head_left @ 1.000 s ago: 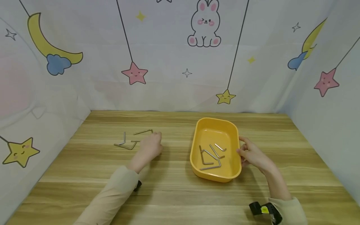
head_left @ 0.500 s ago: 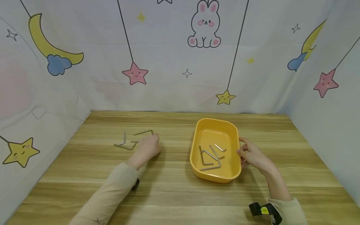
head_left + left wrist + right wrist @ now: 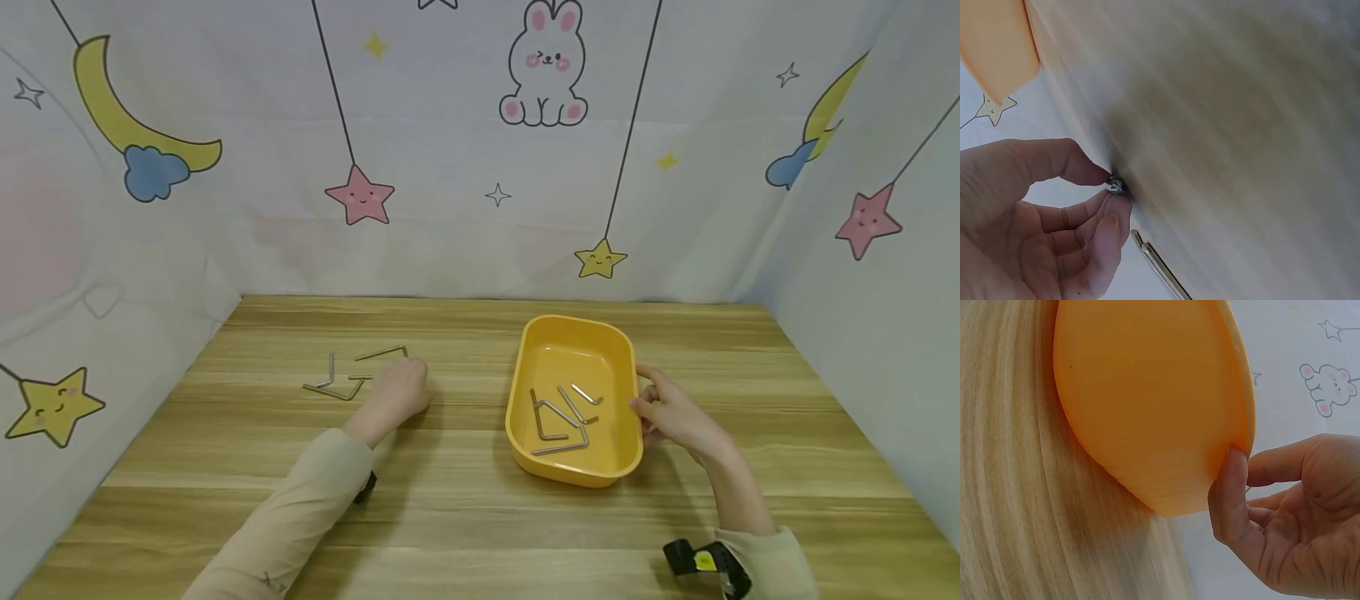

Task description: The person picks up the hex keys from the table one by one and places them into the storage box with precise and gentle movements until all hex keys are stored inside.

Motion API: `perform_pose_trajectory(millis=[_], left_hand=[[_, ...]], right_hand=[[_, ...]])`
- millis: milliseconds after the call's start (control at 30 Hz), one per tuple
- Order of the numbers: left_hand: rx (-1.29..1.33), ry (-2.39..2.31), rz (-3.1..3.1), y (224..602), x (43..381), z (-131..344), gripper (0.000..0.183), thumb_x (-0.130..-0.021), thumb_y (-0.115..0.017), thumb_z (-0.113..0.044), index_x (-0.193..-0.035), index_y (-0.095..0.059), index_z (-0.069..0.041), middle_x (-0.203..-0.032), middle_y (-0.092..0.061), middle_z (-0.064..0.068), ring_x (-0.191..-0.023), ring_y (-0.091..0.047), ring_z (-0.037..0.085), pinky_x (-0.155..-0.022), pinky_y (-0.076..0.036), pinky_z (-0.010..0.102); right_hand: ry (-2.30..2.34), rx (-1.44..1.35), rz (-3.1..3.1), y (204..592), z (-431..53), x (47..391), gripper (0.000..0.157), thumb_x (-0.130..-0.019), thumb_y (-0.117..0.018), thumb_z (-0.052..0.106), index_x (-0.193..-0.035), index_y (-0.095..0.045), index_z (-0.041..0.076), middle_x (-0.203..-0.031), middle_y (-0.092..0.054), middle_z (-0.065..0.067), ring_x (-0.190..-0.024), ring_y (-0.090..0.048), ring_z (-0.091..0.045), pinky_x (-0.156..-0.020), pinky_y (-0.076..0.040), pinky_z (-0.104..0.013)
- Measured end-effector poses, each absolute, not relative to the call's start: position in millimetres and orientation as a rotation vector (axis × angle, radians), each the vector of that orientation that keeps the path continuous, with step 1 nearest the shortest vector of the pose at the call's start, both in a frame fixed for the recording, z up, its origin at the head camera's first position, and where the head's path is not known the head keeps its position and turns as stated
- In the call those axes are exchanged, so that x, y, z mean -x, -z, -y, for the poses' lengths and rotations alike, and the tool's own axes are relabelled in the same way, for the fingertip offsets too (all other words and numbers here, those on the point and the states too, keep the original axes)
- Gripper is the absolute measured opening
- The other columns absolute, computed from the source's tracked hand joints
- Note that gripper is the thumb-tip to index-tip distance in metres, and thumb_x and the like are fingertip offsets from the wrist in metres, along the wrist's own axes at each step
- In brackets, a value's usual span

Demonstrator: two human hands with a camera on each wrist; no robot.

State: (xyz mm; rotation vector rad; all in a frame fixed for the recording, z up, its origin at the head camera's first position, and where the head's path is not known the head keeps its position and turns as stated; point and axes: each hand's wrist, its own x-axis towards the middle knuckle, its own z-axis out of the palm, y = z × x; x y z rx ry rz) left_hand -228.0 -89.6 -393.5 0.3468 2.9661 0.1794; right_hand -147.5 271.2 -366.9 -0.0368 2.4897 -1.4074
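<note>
In the head view my left hand (image 3: 393, 393) is low over the left part of the table. Its thumb and fingertips pinch a hex key, whose shiny end (image 3: 1115, 185) shows between them in the left wrist view; the hand hides the rest. Right beside the hand lie several more L-shaped hex keys, among them a brassy one (image 3: 378, 353) behind it and a silver one (image 3: 332, 368) to its left. My right hand (image 3: 678, 417) grips the right wall of a yellow tray (image 3: 577, 362), thumb on one side of the rim and fingers on the other.
Several hex keys, including a silver one (image 3: 561, 448), lie in the tray's near half. The wooden table (image 3: 465, 533) ends at a printed cloth backdrop (image 3: 450, 250) at the back, with cloth walls on both sides.
My left hand has shifted slightly back toward the left and nearer to me, then stayed low by the keys. The right hand and the tray have stayed put.
</note>
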Motion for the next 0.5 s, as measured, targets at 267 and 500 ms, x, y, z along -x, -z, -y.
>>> perform_pose_trajectory(millis=[267, 500], left_hand=[[-0.326, -0.163, -2.962, 393.1, 227.7, 87.2, 0.036, -0.081, -0.058, -0.004, -0.058, -0.033, -0.015, -0.055, -0.029, -0.002, -0.048, -0.025, 0.010, -0.044, -0.020, 0.022], [-0.344, -0.203, -2.982, 392.8, 225.4, 86.8, 0.036, -0.078, -0.058, -0.001, -0.058, -0.032, -0.015, -0.054, -0.029, -0.002, -0.048, -0.025, 0.011, -0.044, -0.020, 0.022]], right_hand=[[1.409, 0.049, -2.497, 367.0, -271.5, 147.3, 0.064, -0.100, -0.043, 0.007, -0.150, -0.006, -0.006, -0.085, -0.049, -0.010, -0.066, -0.056, -0.018, -0.060, -0.056, -0.037], [1.403, 0.040, -2.495, 365.9, -271.2, 145.7, 0.064, -0.100, -0.042, 0.007, -0.150, -0.005, -0.007, -0.085, -0.049, -0.010, -0.066, -0.056, -0.018, -0.060, -0.056, -0.037]])
